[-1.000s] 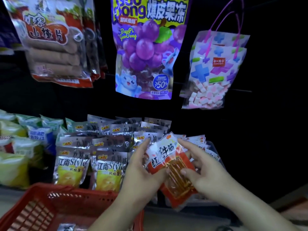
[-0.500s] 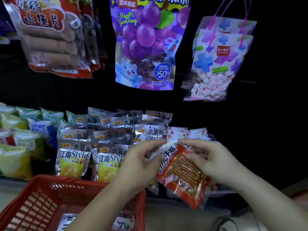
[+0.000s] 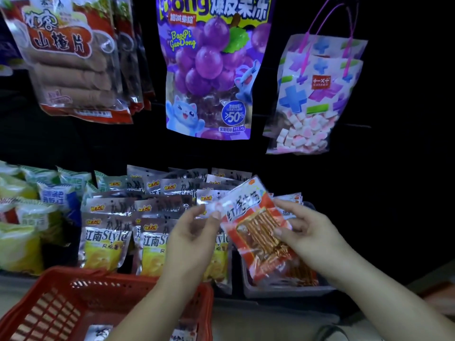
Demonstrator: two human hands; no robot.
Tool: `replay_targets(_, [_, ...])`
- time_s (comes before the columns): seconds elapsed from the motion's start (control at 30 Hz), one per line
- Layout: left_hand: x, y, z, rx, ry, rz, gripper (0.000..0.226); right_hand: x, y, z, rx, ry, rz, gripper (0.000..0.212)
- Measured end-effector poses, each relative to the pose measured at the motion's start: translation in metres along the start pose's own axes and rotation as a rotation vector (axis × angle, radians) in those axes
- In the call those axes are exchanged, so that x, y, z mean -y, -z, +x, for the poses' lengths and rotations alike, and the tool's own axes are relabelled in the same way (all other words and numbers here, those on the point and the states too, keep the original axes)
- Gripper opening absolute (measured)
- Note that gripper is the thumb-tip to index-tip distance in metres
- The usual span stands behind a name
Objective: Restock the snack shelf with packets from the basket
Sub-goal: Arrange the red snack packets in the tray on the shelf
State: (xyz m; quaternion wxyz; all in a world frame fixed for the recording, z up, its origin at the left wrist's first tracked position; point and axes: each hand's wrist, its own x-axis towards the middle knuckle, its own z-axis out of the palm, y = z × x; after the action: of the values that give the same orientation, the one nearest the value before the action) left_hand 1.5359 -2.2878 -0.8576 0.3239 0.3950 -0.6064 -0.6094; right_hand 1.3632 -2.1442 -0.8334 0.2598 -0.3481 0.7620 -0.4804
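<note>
Red snack packet (image 3: 256, 230) sits tilted between both hands — my right hand (image 3: 312, 237) grips its right edge, my left hand (image 3: 194, 232) pinches the upper-left corner — long axis running upper-left to lower-right, over the tray (image 3: 283, 291) of matching packets (image 3: 304, 273), right hand nearer.

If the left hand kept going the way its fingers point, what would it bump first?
Probably the red packet held by the right hand: its corner sits right at the fingertips of the left hand. Blur hides whether they touch.
</note>
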Motion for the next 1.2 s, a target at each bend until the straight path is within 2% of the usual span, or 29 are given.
replay_targets(0.07, [0.003,-0.012,-0.016,0.175,0.066,-0.008,0.050,-0.001,-0.006,0.001,-0.090,-0.024,0.152,0.052])
replay_targets(0.13, [0.003,-0.027,-0.032,0.344,0.109,-0.075,0.058,0.001,-0.013,0.000,-0.097,-0.068,0.237,0.052])
replay_targets(0.3, [0.005,-0.027,-0.024,0.200,0.076,-0.158,0.077,0.003,-0.009,-0.001,0.132,-0.068,0.172,0.081])
replay_targets(0.4, [0.000,-0.024,-0.023,0.233,0.053,-0.099,0.081,0.004,-0.008,-0.001,0.163,-0.033,0.054,0.095])
replay_targets(0.5, [-0.001,-0.025,-0.025,0.250,0.057,-0.096,0.081,0.004,-0.008,0.000,0.129,-0.035,0.035,0.094])
replay_targets(0.63, [0.002,-0.023,-0.025,0.252,0.028,-0.106,0.082,0.004,-0.009,-0.004,0.181,0.002,0.023,0.092])
replay_targets(0.77, [0.001,-0.022,-0.029,0.294,-0.055,-0.074,0.076,0.005,-0.011,-0.006,0.165,0.011,-0.093,0.080])
replay_targets(0.93, [0.005,-0.019,-0.020,0.222,-0.027,-0.083,0.073,0.006,-0.008,-0.006,0.236,-0.033,-0.081,0.072])
replay_targets(1.0, [0.007,-0.019,-0.022,0.220,-0.089,-0.019,0.074,0.007,-0.007,-0.007,0.118,0.041,-0.175,0.068])
replay_targets(1.07, [0.010,-0.021,-0.028,0.255,-0.205,0.111,0.075,0.011,-0.009,-0.009,0.018,0.116,-0.109,0.060])
replay_targets(1.17, [0.018,-0.030,-0.038,0.298,-0.466,0.447,0.079,0.017,-0.016,-0.009,0.084,0.054,0.227,0.051])
replay_targets(1.2, [0.017,-0.033,-0.042,0.314,-0.504,0.506,0.080,0.017,-0.017,-0.009,0.112,0.032,0.274,0.048])
